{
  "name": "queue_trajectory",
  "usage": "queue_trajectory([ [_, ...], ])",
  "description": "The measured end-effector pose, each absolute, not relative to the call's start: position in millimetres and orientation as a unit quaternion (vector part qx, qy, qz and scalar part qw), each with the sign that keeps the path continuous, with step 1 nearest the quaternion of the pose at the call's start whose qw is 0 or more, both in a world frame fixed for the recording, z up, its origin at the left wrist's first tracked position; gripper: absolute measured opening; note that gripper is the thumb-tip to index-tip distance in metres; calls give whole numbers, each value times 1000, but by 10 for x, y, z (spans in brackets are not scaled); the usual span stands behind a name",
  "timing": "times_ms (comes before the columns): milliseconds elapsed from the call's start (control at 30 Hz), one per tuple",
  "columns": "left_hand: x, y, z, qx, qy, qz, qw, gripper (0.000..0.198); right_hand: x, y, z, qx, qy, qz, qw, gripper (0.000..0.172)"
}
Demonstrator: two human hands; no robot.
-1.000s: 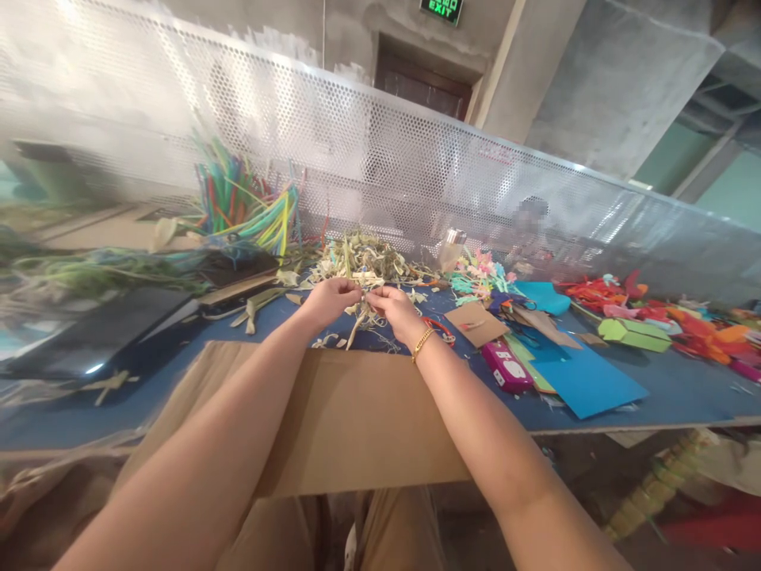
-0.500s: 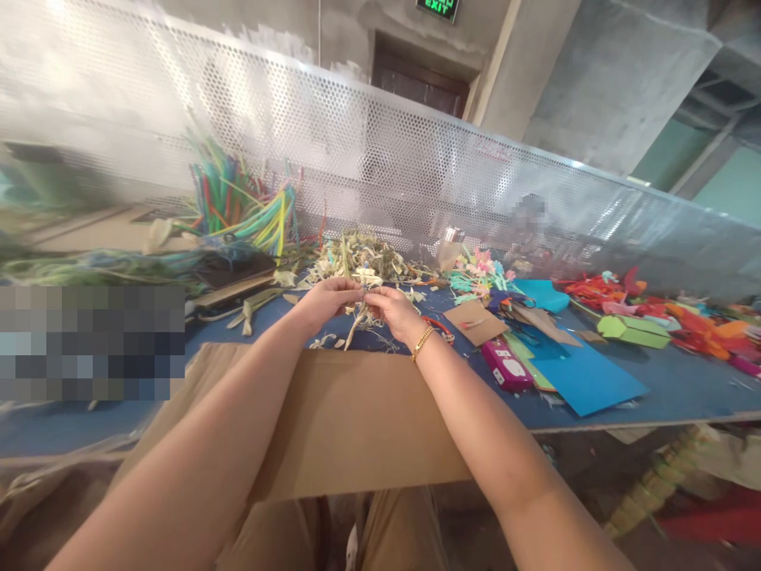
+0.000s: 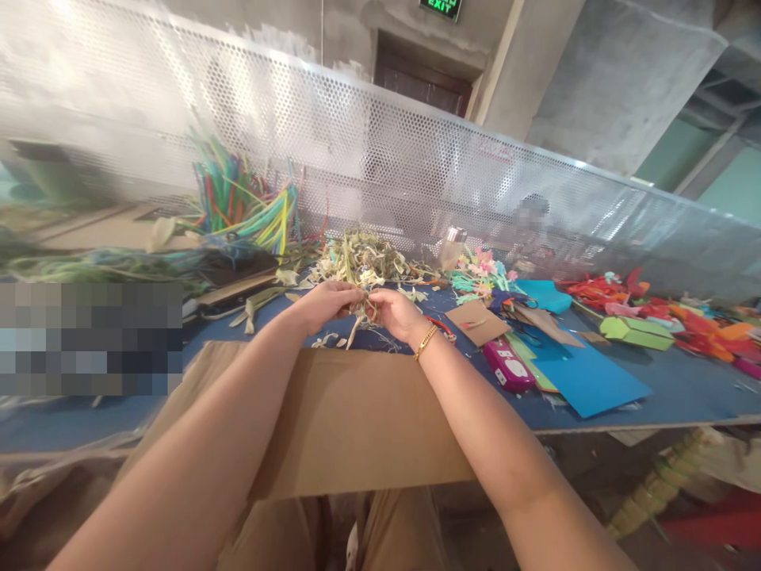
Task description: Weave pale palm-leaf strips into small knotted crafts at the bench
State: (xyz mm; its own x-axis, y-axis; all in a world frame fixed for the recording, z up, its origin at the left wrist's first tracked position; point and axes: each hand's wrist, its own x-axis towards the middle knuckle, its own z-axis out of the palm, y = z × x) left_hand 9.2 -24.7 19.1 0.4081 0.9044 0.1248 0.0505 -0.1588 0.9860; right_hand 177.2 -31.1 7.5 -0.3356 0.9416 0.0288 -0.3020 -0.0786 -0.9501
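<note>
1. Pale straw-coloured strip of dried, fibrous material [image 3: 355, 333]: it hangs between the two hands, above the blue-topped desk [image 3: 683, 388], just beyond the far edge of a flat brown cardboard sheet [image 3: 357, 420].
2. Left hand [image 3: 324, 307]: its fingers are pinched together at the strip's upper end.
3. Right hand [image 3: 397, 313]: its fingers are pinched at the same spot, close against the left fingertips; the exact contact is partly hidden. A gold chain bracelet [image 3: 426, 342] circles this wrist.
4. Loose heap of dried, straw-coloured scraps [image 3: 365, 252]: it lies on the desk just past the hands.
5. Green-lit sign [image 3: 440, 6] at the top: "EXIT" is readable; the characters above are cut off by the picture's edge.
6. Purple box [image 3: 508, 365] with a white printed shape: its small print is unreadable. It lies right of the cardboard, near a flat bright-blue sheet [image 3: 594, 381].
7. Silvery perforated metal screen [image 3: 333, 151]: faint reddish lettering, illegible.
</note>
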Motion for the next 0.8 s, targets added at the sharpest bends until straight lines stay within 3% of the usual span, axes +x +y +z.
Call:
queue_trajectory([
  [133,86,-243,184,633,365,402,552,25,1769,-317,82,-331,-480,662,471,8],
  [400,72,-251,228,639,380,425,516,22,1739,-342,80,-372,-558,543,505,21],
  [800,103,-295,252,603,372,407,577,21,1746,-315,70,-329,-524,594,514,16],
])
